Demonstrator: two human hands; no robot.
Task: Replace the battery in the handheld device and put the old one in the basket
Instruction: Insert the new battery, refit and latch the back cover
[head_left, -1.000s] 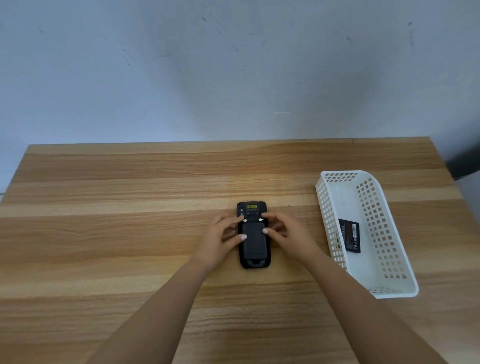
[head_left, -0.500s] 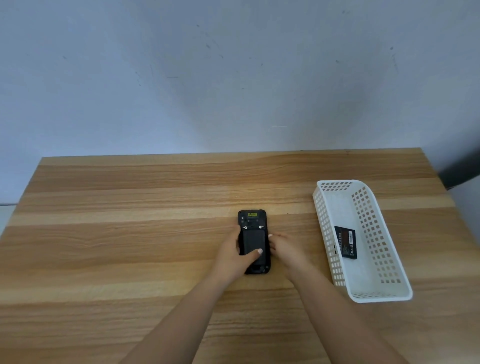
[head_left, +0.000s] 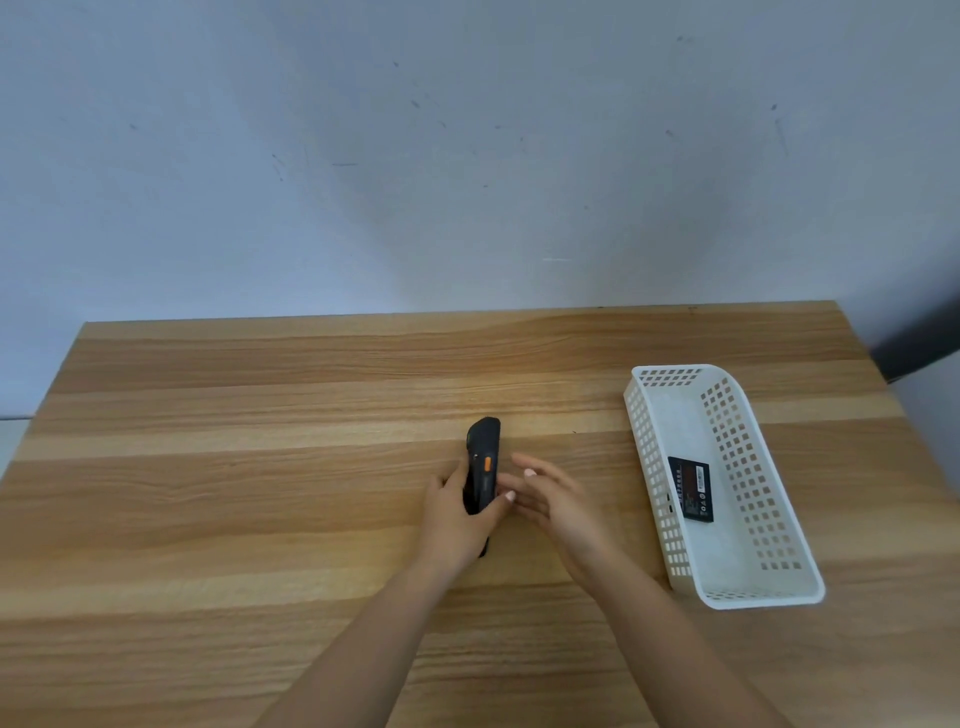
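Note:
The black handheld device stands tilted up on its long edge at the middle of the table, its side with an orange button facing me. My left hand is wrapped around its lower half. Just to the right, my right hand has its fingers spread and holds nothing; its fingertips are close to the device. A black battery with a label lies flat on the floor of the white perforated basket at the right.
The wooden table ends against a pale wall at the back. The basket stands near the table's right edge. A dark object shows beyond the table's far right corner.
The device lay flat on its face with both hands on its back; now my left hand has turned it up onto its side, and my right hand has come off it.

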